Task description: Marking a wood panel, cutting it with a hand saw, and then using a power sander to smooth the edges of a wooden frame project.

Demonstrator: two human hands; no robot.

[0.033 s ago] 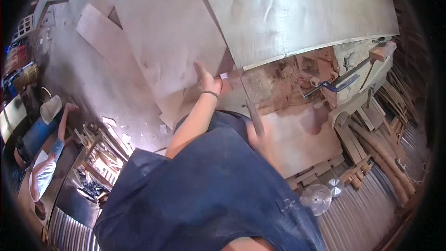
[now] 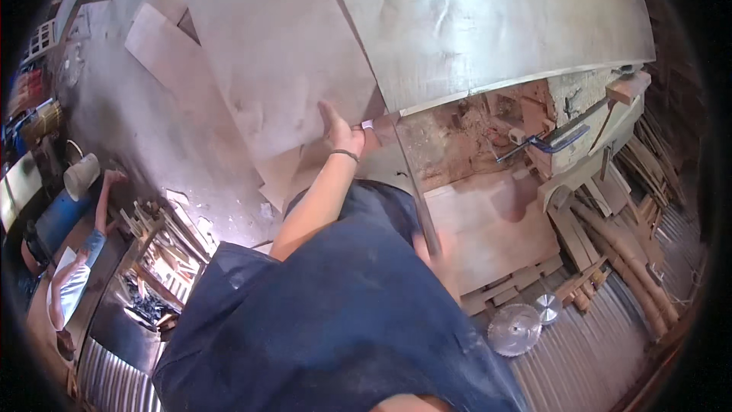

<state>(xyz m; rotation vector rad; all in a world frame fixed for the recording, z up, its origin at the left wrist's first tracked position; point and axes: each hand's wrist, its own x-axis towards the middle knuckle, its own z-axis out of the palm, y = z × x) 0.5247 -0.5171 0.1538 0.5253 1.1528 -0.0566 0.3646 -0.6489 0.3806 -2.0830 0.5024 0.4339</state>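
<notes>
- The left hand is at the lower edge of a pale panel, its thumb spread against the upper face; the other fingers are partly hidden, so whether they grip the edge cannot be told.
- A dark band circles the left wrist.
- The right hand, blurred, is closed around the lower end of a long narrow strip that slants up toward the corner of a second panel.
- A small dark mark left of the strip is too small to read.
- To the right are a blue clamp and, lower down, a toothed disc beside a smaller disc.
</notes>
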